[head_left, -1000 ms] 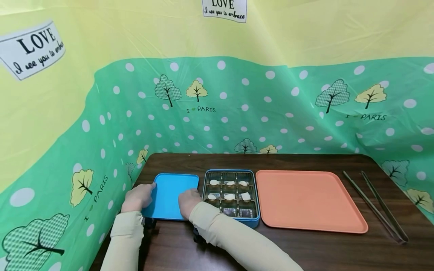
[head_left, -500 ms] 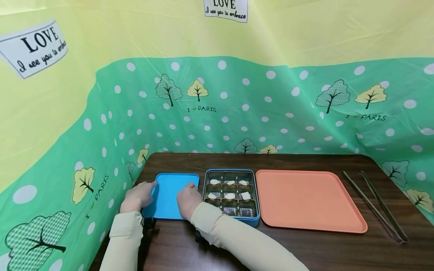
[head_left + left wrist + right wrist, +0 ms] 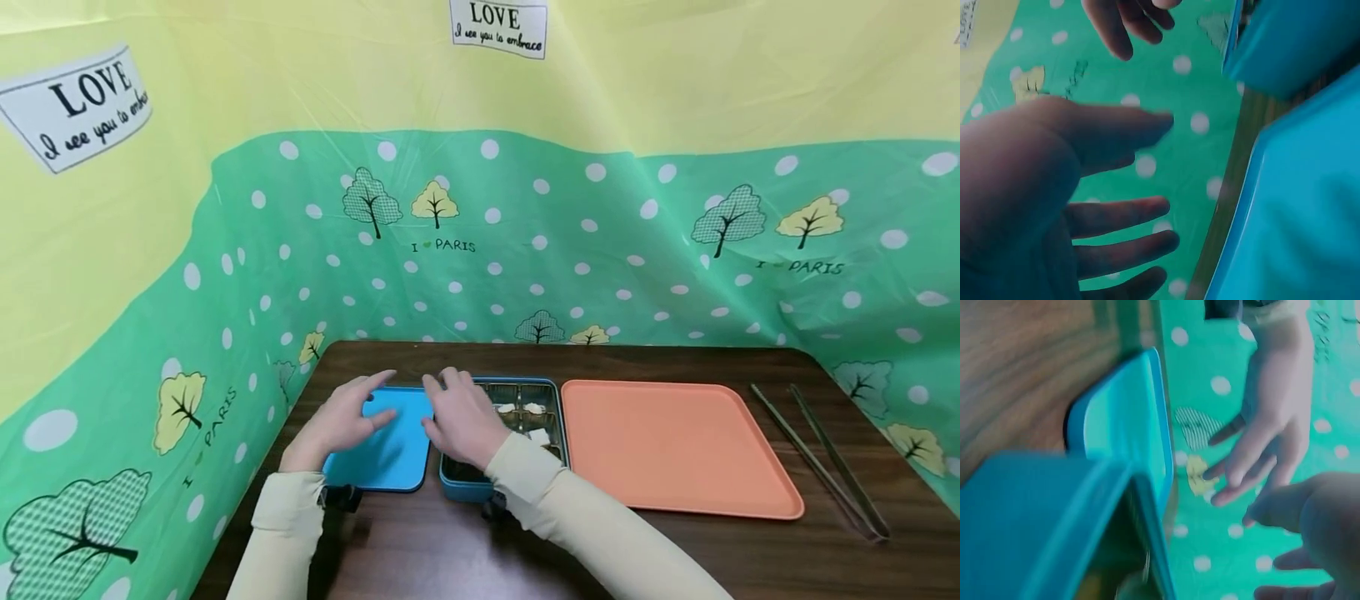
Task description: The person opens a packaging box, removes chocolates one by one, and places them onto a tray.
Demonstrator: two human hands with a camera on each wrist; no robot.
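Over the left part of a flat blue lid (image 3: 397, 457) hovers my left hand (image 3: 339, 425), thumb and fingers spread and nothing in its grasp. My right hand (image 3: 467, 417) is raised above the left side of a blue box (image 3: 465, 492), its fingers relaxed and holding nothing. It hides part of the box's dark divided insert, where a few small white pieces (image 3: 538, 436) show. In the left wrist view, the left hand's fingers (image 3: 1125, 250) are apart from the lid. The right wrist view shows both hands in the air, facing each other.
A coral-pink tray (image 3: 675, 442) lies directly right of the box. Metal tongs (image 3: 840, 462) rest at the far right of the dark wooden table (image 3: 420, 550). A green and yellow printed cloth (image 3: 487, 225) hangs around the table's back and left side.
Both hands have risen from the lid and opened. My right hand has moved right, from the lid's right edge to above the box.
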